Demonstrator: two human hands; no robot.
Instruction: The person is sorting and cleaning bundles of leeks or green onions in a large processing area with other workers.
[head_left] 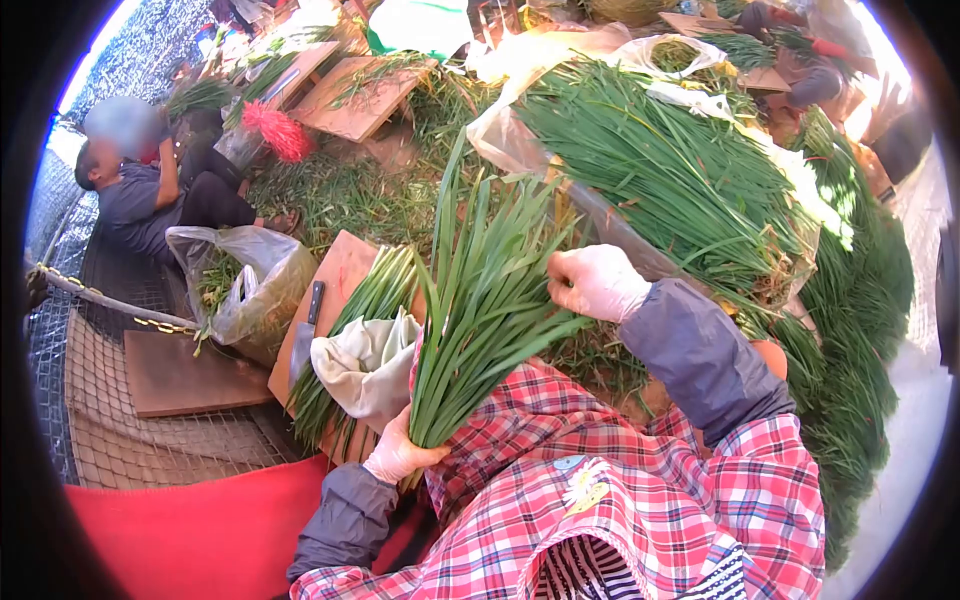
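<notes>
My left hand (398,452), in a pale thin glove, is wrapped round the lower end of a bunch of garlic chives (490,300). The long green leaves fan upward and to the right across my lap. At the bunch's right edge, my right hand (598,283) has its fingers curled together in a pinch; what they hold, if anything, is hidden. Left of the bunch, a whitish cloth (370,365) lies over more chives (375,290) on a wooden board (345,255). A knife (306,330) rests on that board, its dark handle pointing away.
A large heap of chives (660,160) lies on plastic sheeting ahead, with more (850,400) at right. A plastic bag (250,290) of trimmings stands left, near another board (190,375). Scraps cover the ground. A person (150,195) sits at far left; red twine (275,130) lies beyond.
</notes>
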